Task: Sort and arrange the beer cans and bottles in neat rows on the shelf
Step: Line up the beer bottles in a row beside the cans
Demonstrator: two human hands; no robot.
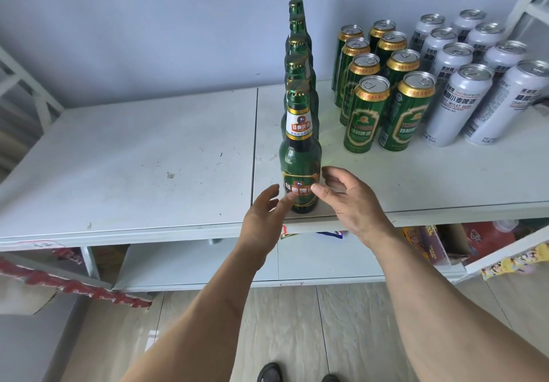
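Note:
Several green beer bottles stand in one straight row running front to back on the white shelf (148,156). The front bottle (300,147) is upright near the shelf's front edge. My left hand (263,218) is at its lower left, fingers relaxed, fingertips at the label. My right hand (347,200) is at its lower right, fingers loosely spread, thumb tip near the label. Neither hand grips the bottle. Green cans (386,90) stand in two rows to the right, and white cans (475,70) in two rows further right.
The shelf's left half is bare apart from small marks. A lower shelf (326,263) below holds colourful packages (445,242) at the right. A white metal frame (528,4) rises at the far right. Tiled floor lies under my arms.

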